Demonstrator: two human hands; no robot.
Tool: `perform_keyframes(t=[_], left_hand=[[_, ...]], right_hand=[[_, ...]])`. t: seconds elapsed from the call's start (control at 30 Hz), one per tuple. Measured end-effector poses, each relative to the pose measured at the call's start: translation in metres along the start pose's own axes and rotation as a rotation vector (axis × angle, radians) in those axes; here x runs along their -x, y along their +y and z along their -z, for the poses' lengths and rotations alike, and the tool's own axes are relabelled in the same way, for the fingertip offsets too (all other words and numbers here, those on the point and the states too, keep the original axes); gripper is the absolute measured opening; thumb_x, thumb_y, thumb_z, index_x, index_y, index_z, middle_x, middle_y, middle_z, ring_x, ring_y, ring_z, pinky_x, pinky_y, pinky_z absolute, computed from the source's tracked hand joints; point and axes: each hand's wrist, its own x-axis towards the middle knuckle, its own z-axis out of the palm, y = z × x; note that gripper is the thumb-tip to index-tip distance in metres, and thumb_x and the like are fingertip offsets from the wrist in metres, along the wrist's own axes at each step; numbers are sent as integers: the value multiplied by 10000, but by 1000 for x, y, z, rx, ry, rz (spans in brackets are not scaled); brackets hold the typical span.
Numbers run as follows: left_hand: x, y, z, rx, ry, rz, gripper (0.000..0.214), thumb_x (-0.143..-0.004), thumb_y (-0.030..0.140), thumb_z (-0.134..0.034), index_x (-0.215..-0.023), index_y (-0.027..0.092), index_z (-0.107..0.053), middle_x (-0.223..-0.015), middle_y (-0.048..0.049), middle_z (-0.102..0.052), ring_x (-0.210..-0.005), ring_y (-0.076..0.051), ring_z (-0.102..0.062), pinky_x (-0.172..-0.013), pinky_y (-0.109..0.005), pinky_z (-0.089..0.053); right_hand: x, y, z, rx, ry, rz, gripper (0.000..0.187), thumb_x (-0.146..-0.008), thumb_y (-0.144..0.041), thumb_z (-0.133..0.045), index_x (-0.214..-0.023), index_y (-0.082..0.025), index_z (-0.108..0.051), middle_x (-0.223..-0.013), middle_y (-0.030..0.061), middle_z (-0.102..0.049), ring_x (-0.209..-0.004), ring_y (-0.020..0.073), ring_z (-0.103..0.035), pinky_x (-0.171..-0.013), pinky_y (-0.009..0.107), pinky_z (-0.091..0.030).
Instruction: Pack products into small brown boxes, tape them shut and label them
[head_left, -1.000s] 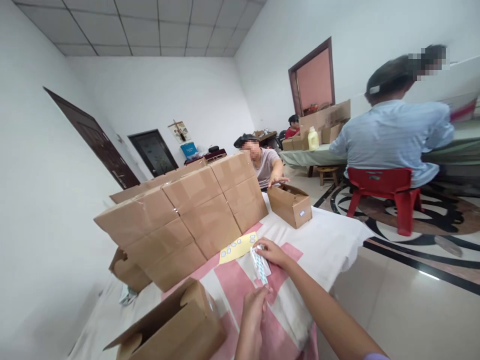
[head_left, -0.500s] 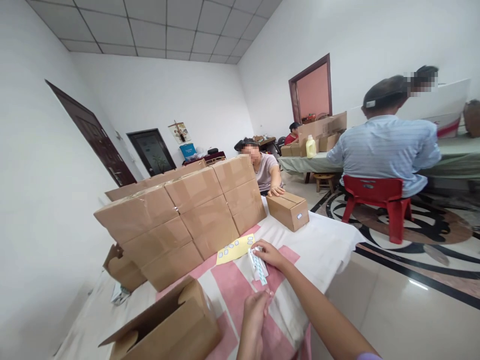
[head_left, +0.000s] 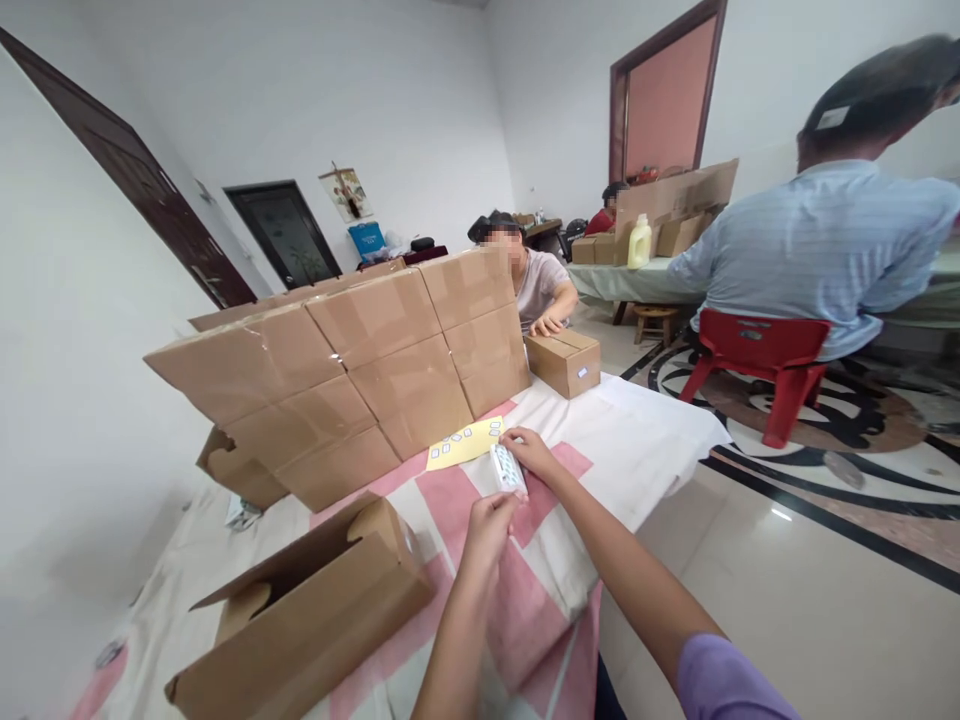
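Observation:
A small white packet [head_left: 507, 470] with teal print lies over the pink and white tablecloth, between my two hands. My right hand [head_left: 531, 452] is closed at its upper end, thumb and fingertips on the edge. At the lower end my left hand [head_left: 489, 525] is pinched, fingertips against the packet; what exactly sits between them is too small to make out. Just beyond my right fingertips lies a yellow sheet [head_left: 450, 453] bearing several small white labels. An open cardboard box [head_left: 330, 620] stands on the tablecloth to the left of my left hand.
A wall of stacked, taped cartons [head_left: 405, 385] rises behind the yellow sheet. Across the table a person rests a hand on a closed carton [head_left: 566, 362] with a small label. At right another person sits on a red chair [head_left: 761, 350] by a second table.
My left hand has moved up to the packet's lower end, from just below it. The teal-patterned piece now lies flatter along the packet. The camera view has tilted downward.

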Motion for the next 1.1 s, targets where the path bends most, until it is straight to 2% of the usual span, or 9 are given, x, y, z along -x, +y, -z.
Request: perform_keyframes(t=[0.13, 0.33, 0.53, 0.7, 0.8, 1.0, 1.1], left_hand=[[-4, -2, 3, -19, -5, 17, 397, -613, 530, -783, -692, 142, -746, -442, 72, -351, -461, -69, -295, -491, -256, -185], [-5, -8, 2, -21, -11, 29, 338, -629, 486, -780, -639, 152, -726, -446, 70, -361, -472, -69, -300, -503, -258, -209], [-6, -19, 6, 20, 31, 37, 314, -654, 470, -759, -670, 158, -729, -438, 75, -347, -487, -77, -295, -517, -258, -212], [-16, -22, 9, 60, 68, 45, 343, -642, 486, -772, -571, 169, -658, -432, 73, -345, -492, -69, -285, -516, -257, -189], [-21, -23, 8, 78, 47, 88, 340, -625, 487, -784, -629, 161, -690, -436, 79, -349, -462, -59, -264, -495, -258, -152], [-25, -24, 2, 138, 0, 138, 472, -608, 555, -789, -828, 138, -756, -456, 94, -331, -435, -46, -216, -480, -262, -99], [-25, -23, -1, 154, -11, 139, 501, -600, 566, -797, -841, 128, -759, -466, 90, -345, -444, -44, -226, -483, -263, -97]], right_hand=[[-2, -3, 4, 6, -29, -25, 256, -896, -389, -582, -835, -184, -721, -904, 61, -720, -896, 226, -655, -860, 344, -482], [1, -10, 15, 55, -173, 9, 252, -796, -404, -742, -963, -215, -741, -1044, 46, -664, -980, 221, -623, -921, 346, -449], [0, -10, 7, 48, -84, -22, 251, -863, -442, -632, -817, -204, -697, -921, 26, -626, -904, 202, -603, -864, 332, -451], [-2, -11, 1, 66, 19, -73, 285, -856, -393, -558, -671, -195, -648, -823, 34, -644, -814, 196, -594, -797, 326, -461], [-4, -10, -2, 80, 49, -96, 268, -834, -365, -561, -648, -192, -649, -800, 41, -656, -788, 197, -592, -762, 323, -456], [-4, -10, -4, 83, 67, -97, 323, -876, -404, -565, -649, -190, -648, -787, 32, -621, -777, 190, -582, -751, 322, -442], [0, -13, 6, 55, -34, -50, 325, -885, -461, -598, -730, -187, -677, -849, 31, -619, -819, 186, -576, -782, 316, -448]])
